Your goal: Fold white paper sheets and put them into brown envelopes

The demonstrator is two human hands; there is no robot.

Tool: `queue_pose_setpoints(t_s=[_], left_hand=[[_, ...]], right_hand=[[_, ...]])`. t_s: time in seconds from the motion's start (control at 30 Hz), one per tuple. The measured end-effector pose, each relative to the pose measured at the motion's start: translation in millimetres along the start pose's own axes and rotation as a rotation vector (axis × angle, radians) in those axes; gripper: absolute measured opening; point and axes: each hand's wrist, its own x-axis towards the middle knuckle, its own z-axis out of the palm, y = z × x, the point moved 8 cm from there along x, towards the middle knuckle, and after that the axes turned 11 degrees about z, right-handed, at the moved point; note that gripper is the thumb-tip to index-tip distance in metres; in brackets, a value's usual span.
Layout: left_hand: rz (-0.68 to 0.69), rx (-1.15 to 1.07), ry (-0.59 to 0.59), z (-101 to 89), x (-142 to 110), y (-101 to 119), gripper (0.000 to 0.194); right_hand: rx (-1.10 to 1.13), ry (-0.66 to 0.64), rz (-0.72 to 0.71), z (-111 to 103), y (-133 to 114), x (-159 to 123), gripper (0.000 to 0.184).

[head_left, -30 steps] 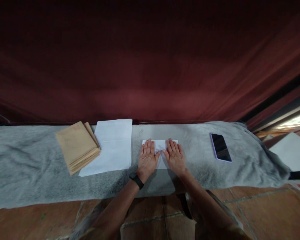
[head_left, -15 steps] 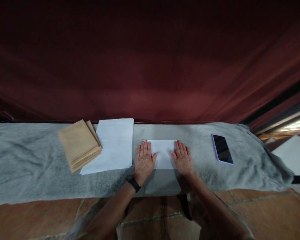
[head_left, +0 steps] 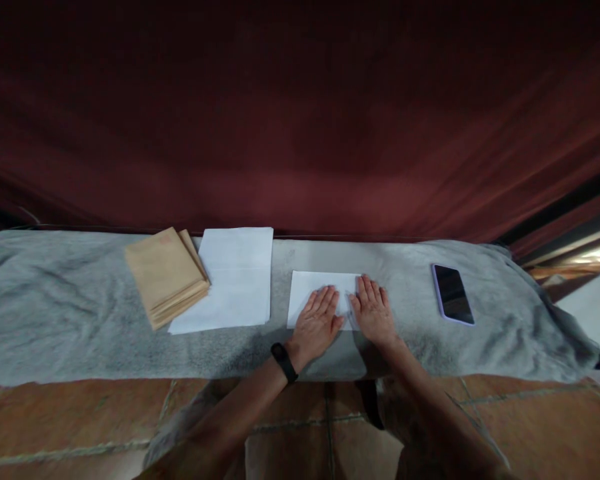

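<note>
One small white paper (head_left: 303, 287) lies on gray cloth (head_left: 410, 300), partly hidden by the left hand (head_left: 317, 323) and right hand (head_left: 375, 312), both flat, gripping nothing. The left hand has moved from the paper's left end toward its middle. One phone (head_left: 453, 294) lies right; left, one brown envelope pile (head_left: 167, 267) overlaps one big white sheet pile (head_left: 237, 287).

There are one small white paper (head_left: 347, 283), one sheet pile (head_left: 237, 287), one envelope stack (head_left: 167, 275), one phone (head_left: 454, 295) and one wristband (head_left: 284, 362).
</note>
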Motion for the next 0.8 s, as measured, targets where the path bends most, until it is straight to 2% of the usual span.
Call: queue_pose_setpoints(t_s=[0.13,0.23,0.4,0.47,0.8], left_hand=[[0.062,-0.036,-0.040,4.1,-4,11,0.068],[0.102,-0.058,-0.045,5.0,-6,14,0.071],[0.207,-0.124,-0.069,10.3,-8,23,0.072],[0.226,-0.141,-0.071,10.2,-9,26,0.072],[0.284,-0.186,-0.101,1.0,-18,41,0.077]], right_hand=[[0.023,-0.025,0.006,-2,2,3,0.060],[0.102,-0.070,-0.018,-6,-7,7,0.061],[0.309,-0.302,-0.282,-6,-52,2,0.058],[0.327,-0.360,-0.333,-4,-62,-1,0.057],[0.223,-0.314,-0.301,9,-58,11,0.055]])
